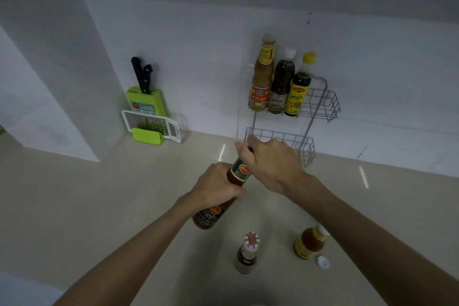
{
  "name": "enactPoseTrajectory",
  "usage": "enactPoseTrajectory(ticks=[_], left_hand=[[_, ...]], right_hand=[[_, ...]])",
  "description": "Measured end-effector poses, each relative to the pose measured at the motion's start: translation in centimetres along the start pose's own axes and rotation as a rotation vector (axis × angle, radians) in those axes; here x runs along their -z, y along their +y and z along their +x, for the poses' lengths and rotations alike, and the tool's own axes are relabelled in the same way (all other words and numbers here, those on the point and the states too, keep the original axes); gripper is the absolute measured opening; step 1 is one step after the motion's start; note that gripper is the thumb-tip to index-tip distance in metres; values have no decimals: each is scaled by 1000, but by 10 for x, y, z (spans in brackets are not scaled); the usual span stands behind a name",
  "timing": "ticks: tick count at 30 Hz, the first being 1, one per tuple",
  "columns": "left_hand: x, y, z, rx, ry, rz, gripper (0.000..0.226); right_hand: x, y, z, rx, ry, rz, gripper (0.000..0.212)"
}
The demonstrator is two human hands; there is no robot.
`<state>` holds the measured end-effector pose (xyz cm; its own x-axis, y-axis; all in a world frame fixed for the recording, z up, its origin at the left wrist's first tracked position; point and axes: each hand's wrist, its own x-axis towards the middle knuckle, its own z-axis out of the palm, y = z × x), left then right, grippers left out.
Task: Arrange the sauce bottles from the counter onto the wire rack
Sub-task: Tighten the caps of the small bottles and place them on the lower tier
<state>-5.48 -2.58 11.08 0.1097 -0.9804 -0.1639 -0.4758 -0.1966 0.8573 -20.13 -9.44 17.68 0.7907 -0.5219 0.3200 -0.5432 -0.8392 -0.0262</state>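
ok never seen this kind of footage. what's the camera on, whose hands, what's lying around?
One picture only, from a wide-angle camera on a person's head, looking down at their bare hands; no robot. The left hand grips the body of a red sauce bottle, tilted above the counter; the right hand is closed over its top. A wire rack on the wall holds three bottles on its upper shelf. Two bottles stand on the counter: a dark one and an orange one, a small white cap beside it. Left: a green knife holder and a grater.
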Motion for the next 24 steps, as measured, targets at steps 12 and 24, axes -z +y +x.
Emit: enactPoseTrajectory(ticks=[12, 24], left_hand=[[-23, 8, 28, -13, 227, 166, 15], [-18, -17, 33, -73, 4, -86, 74]], right_hand=[[-9, 6, 16, -206, -210, -197, 30], [12, 55, 39, -612, 65, 661, 33]])
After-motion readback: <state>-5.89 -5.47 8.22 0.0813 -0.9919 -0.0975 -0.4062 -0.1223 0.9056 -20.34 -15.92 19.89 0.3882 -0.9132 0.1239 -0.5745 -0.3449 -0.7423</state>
